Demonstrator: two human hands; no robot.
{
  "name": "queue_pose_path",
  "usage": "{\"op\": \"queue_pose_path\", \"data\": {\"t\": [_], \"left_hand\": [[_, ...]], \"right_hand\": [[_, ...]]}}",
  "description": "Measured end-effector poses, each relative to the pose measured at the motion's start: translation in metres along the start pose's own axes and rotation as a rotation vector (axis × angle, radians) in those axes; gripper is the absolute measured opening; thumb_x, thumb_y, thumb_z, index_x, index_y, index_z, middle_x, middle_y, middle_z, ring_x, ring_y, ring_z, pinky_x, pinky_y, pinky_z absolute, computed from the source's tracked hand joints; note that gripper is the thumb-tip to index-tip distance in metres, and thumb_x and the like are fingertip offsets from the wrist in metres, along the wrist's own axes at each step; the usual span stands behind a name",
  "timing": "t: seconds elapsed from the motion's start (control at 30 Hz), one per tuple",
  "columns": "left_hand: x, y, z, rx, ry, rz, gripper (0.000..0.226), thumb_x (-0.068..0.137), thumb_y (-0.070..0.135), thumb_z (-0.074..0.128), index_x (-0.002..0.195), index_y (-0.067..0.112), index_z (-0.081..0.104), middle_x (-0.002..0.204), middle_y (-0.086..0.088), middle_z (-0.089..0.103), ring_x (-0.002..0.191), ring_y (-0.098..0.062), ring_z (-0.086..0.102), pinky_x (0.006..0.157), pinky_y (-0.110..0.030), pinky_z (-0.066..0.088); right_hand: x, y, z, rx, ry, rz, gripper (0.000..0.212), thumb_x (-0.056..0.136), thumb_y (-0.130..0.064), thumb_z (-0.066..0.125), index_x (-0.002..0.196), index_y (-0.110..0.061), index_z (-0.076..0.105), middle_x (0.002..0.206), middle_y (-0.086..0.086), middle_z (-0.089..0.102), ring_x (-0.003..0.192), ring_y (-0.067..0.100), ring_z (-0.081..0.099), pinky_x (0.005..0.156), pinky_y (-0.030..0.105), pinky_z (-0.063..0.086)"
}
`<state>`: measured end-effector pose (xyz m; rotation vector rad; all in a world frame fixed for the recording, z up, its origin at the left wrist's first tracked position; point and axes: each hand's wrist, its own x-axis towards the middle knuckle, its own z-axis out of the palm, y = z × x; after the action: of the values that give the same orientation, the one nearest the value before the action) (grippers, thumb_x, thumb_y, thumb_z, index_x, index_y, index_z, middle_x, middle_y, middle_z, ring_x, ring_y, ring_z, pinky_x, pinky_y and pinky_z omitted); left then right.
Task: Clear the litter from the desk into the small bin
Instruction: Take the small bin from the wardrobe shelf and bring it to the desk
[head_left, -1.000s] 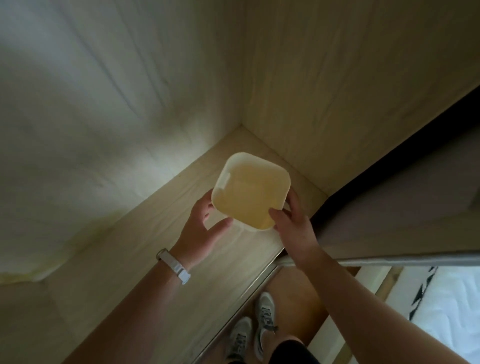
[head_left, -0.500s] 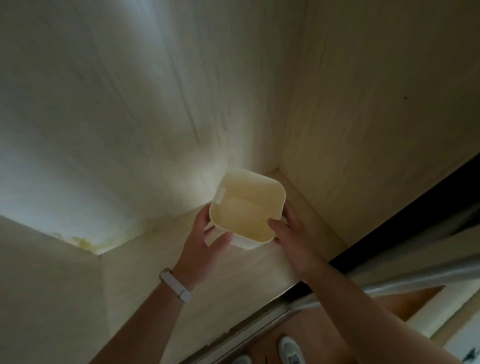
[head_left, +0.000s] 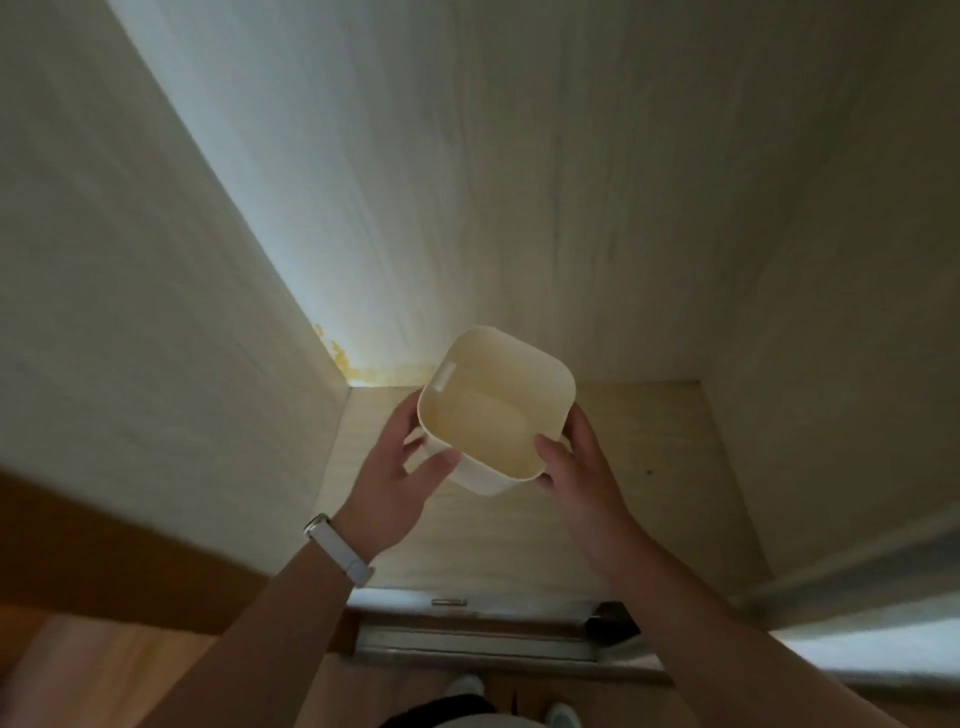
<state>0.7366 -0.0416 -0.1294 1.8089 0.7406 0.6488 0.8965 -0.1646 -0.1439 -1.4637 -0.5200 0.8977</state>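
Two hands hold one small cream bin (head_left: 497, 410) just right of the middle of the frame, above the wooden floor of an open cupboard compartment (head_left: 623, 467). At the far left of the frame rises the compartment's pale side panel (head_left: 156, 312), and where it meets the back panel there is a yellowish stain (head_left: 358, 366), just left of the bin's rim.

Next comes the left hand (head_left: 395, 483), a white watch strap (head_left: 340, 550) on its wrist. Its fingers (head_left: 402, 431) curl against the bin's left wall and the thumb presses the near corner, so the hand is closed on the bin from the side. The bin is square with rounded corners, has a slot handle near its left rim, and looks empty; its mouth tips toward the camera, probably because it is gripped by the walls rather than the base.

On the right, the right hand (head_left: 576, 467) clamps the opposite wall, thumb over the rim. The two-sided grip keeps the bin level enough to carry. I judge it is being taken from or set into the compartment; whether its base touches the shelf cannot be told. No desk or litter is in view.
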Motion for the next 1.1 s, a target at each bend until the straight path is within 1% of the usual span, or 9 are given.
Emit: {"op": "queue_pose_path", "data": {"t": [0.17,0.27,0.4,0.5,0.57,0.7,0.8,0.93,1.1], "left_hand": [[-0.058,0.006,-0.038,0.014,0.192,-0.028,0.067,0.084,0.038,0.067,0.144,0.024,0.040,0.141,0.003,0.050,0.130,-0.023,0.049,0.105,-0.056,0.041],[-0.095,0.010,-0.058,0.019,0.296,-0.038,0.066,0.084,0.040,0.066,0.143,0.025,0.041,0.139,0.008,0.051,0.128,-0.021,0.050,0.104,-0.052,0.044],[-0.159,0.007,-0.084,0.026,0.469,-0.060,0.068,0.084,0.045,0.069,0.142,0.028,0.039,0.138,0.010,0.052,0.128,-0.020,0.051,0.104,-0.049,0.044],[-0.211,0.004,-0.099,0.051,0.592,-0.084,0.064,0.084,0.033,0.069,0.139,0.023,0.040,0.129,0.022,0.056,0.121,-0.009,0.055,0.094,-0.024,0.049],[-0.242,0.001,-0.110,0.096,0.698,-0.096,0.064,0.082,0.037,0.067,0.138,0.019,0.043,0.125,0.023,0.057,0.118,-0.008,0.056,0.092,-0.020,0.049],[-0.294,-0.016,-0.133,0.089,0.867,-0.150,0.061,0.081,0.039,0.066,0.136,0.020,0.045,0.124,0.022,0.057,0.120,-0.009,0.055,0.096,-0.023,0.047],[-0.326,-0.026,-0.147,0.044,0.975,-0.198,0.061,0.080,0.040,0.067,0.136,0.026,0.046,0.127,0.013,0.060,0.121,-0.016,0.056,0.100,-0.037,0.047],[-0.356,-0.038,-0.183,0.014,1.090,-0.255,0.062,0.079,0.043,0.067,0.135,0.027,0.047,0.125,0.011,0.062,0.117,-0.017,0.059,0.100,-0.046,0.047],[-0.385,-0.054,-0.234,0.026,1.203,-0.286,0.056,0.079,0.045,0.066,0.131,0.039,0.047,0.120,0.017,0.062,0.114,-0.014,0.059,0.096,-0.048,0.049]], "right_hand": [[-0.015,-0.007,0.041,-0.030,-0.206,-0.073,0.056,0.083,-0.028,0.057,0.136,-0.043,0.046,0.112,-0.024,0.066,0.101,0.002,0.065,0.098,0.052,0.050],[-0.030,-0.008,0.069,-0.077,-0.358,-0.090,0.058,0.081,-0.035,0.054,0.136,-0.049,0.042,0.110,-0.029,0.064,0.104,0.003,0.063,0.098,0.051,0.050],[-0.054,-0.005,0.116,-0.137,-0.570,-0.096,0.057,0.078,-0.045,0.052,0.131,-0.059,0.042,0.122,-0.022,0.061,0.117,0.011,0.057,0.098,0.050,0.050],[-0.076,0.002,0.157,-0.170,-0.698,-0.078,0.060,0.074,-0.050,0.053,0.132,-0.056,0.042,0.127,-0.016,0.059,0.119,0.013,0.055,0.098,0.048,0.051],[-0.092,0.009,0.183,-0.167,-0.786,-0.058,0.057,0.077,-0.048,0.055,0.132,-0.053,0.045,0.126,-0.013,0.060,0.119,0.013,0.056,0.098,0.047,0.051],[-0.116,0.028,0.231,-0.189,-0.930,-0.023,0.043,0.087,-0.033,0.053,0.124,-0.056,0.051,0.119,-0.018,0.063,0.115,0.008,0.059,0.099,0.047,0.050],[-0.135,0.037,0.267,-0.237,-1.021,-0.007,0.040,0.091,-0.033,0.052,0.119,-0.061,0.049,0.115,-0.025,0.063,0.113,0.002,0.059,0.101,0.043,0.050],[-0.154,0.044,0.324,-0.288,-1.099,-0.034,0.037,0.090,-0.035,0.053,0.112,-0.064,0.052,0.114,-0.026,0.064,0.111,0.001,0.060,0.102,0.044,0.048],[-0.168,0.053,0.400,-0.377,-1.191,-0.061,0.034,0.090,-0.042,0.053,0.116,-0.063,0.051,0.115,-0.027,0.063,0.112,0.002,0.059,0.103,0.047,0.047]]}}
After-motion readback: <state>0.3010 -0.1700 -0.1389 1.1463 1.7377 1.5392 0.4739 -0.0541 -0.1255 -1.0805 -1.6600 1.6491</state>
